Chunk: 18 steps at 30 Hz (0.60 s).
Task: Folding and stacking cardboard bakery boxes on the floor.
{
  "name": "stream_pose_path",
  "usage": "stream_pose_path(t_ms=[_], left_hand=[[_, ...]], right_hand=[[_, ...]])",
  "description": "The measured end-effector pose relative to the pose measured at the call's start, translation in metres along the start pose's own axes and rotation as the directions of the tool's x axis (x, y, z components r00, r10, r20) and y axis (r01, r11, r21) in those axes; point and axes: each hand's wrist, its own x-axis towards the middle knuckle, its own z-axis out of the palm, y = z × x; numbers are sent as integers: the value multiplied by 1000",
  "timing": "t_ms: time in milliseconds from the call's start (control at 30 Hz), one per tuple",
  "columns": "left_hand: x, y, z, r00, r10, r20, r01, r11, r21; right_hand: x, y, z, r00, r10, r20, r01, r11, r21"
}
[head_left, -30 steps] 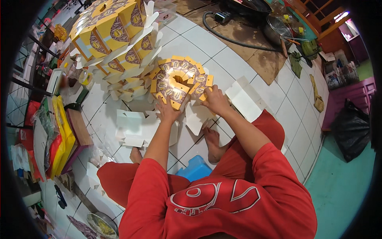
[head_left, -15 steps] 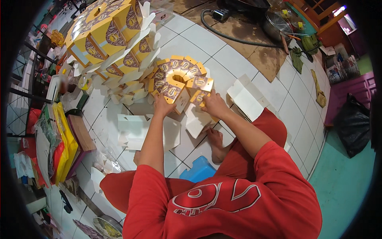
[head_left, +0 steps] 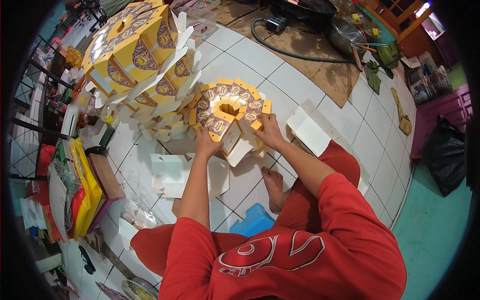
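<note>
Both my hands on the yellow patterned cardboard box at the centre of the frame.

My left hand (head_left: 207,146) grips the near corner of the yellow box (head_left: 227,107), fingers closed on its edge; my right hand (head_left: 268,131) clasps the white flap on its right side. The box sits on the white tiled floor (head_left: 260,60). A stack of finished yellow boxes (head_left: 135,50) rises at upper left; flat white cardboard blanks (head_left: 172,175) lie just below my left hand.
</note>
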Motion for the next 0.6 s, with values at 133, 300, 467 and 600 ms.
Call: stream_pose_path(t_ms=[133,300,467,600], left_hand=[[-17,2,8,999,36,-11,-35,998,60],[-38,15,14,993,-60,106,31,967,254],[-48,19,10,994,-64,89,34,953,301],[-63,-1,16,1000,-22,-18,26,975,222]], right_hand=[[-2,19,3,997,-43,67,36,994,104],[-1,36,3,973,88,212,-53,985,-165],[2,22,-8,985,5,172,35,973,-228],[9,-23,-48,999,21,40,-13,982,-186]])
